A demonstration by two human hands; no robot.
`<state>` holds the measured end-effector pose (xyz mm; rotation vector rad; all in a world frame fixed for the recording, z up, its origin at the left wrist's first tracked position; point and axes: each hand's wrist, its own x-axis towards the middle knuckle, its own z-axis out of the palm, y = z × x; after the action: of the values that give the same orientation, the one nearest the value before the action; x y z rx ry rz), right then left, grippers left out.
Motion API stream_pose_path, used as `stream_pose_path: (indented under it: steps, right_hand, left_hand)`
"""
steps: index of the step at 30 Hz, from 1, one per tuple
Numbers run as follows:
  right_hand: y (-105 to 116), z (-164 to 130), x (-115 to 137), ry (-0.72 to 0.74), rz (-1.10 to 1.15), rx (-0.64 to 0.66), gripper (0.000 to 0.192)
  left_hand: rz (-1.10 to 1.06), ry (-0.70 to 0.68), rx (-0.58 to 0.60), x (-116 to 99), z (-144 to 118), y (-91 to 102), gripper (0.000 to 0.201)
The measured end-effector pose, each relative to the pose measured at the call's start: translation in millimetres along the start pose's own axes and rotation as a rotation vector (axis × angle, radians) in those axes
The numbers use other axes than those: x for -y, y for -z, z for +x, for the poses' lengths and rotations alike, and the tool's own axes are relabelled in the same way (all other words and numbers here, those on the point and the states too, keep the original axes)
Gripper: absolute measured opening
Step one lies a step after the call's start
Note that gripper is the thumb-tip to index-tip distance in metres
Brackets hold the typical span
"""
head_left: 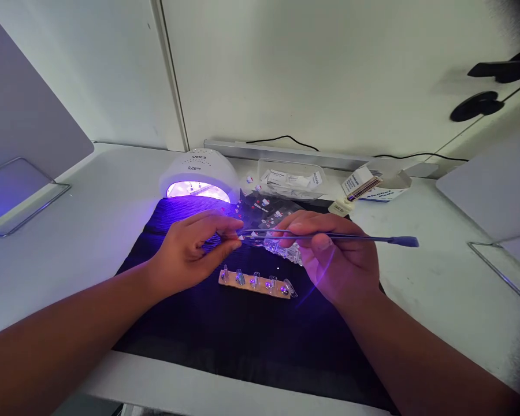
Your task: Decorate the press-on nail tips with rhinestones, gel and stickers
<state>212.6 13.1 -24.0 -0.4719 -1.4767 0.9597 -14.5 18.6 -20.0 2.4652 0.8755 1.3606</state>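
Left hand [199, 245]: I see its thumb and bent fingers drawn near one another above the black fabric-like mat [225, 335]. A tiny white piece [241, 237] shows at their ends; I cannot tell whether they grip it.
Right hand [338, 254]: pinching the long, slim, dark blue metal tweezers [372, 238], whose points reach to the left fingertips. Contact there is too fine for me to judge.
Tan flat strip [262, 288]: lying on the mat, below and between the hands, carrying a row of five small nail-shaped plastic tips.
Done: all five tips stand on the strip. The second from the left, a bluish tip [240, 277], looks tinted to me.
Left: the other four look clear and plain, the rightmost clear tip [290, 288] leaning outward. I would judge the work at an early stage.
White domed lamp [203, 167]: glowing violet behind the left hand, with the strip outside it.
Clear sheets with red and white printed motifs [264, 203]: spread beyond the hands, near the lamp.
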Motion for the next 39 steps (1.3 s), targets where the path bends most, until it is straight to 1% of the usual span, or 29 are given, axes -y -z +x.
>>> stream_pose_path:
  steps: [6, 12, 19, 24, 27, 39]
  right_hand:
    - [1.5, -1.0, -0.4, 0.008, 0.009, 0.041, 0.016]
    - [1.4, -1.5, 0.9, 0.036, -0.027, 0.065, 0.017]
    - [3.3, -1.8, 1.5, 0.071, -0.045, 0.103, 0.019]
    - [4.8, -2.2, -0.2, 0.049, -0.031, 0.1, 0.019]
    - [4.0, -0.7, -0.7, 0.061, -0.022, 0.097, 0.019]
    - [3.4, 0.5, 1.3, 0.053, -0.054, 0.082, 0.018]
  left_hand:
    - [0.048, -0.03, -0.022, 0.3, -0.8, 0.2, 0.017]
    - [0.088, -0.03, -0.02, -1.6, -0.6, 1.6, 0.015]
    - [0.068, -0.051, -0.027, -1.2, 0.5, 1.4, 0.015]
    - [0.063, -0.073, -0.03, -1.9, 0.2, 1.3, 0.013]
    - [0.075, -0.085, -0.032, -2.3, -0.5, 1.9, 0.014]
    - [0.081, -0.079, -0.013, -3.4, 0.4, 3.8, 0.014]
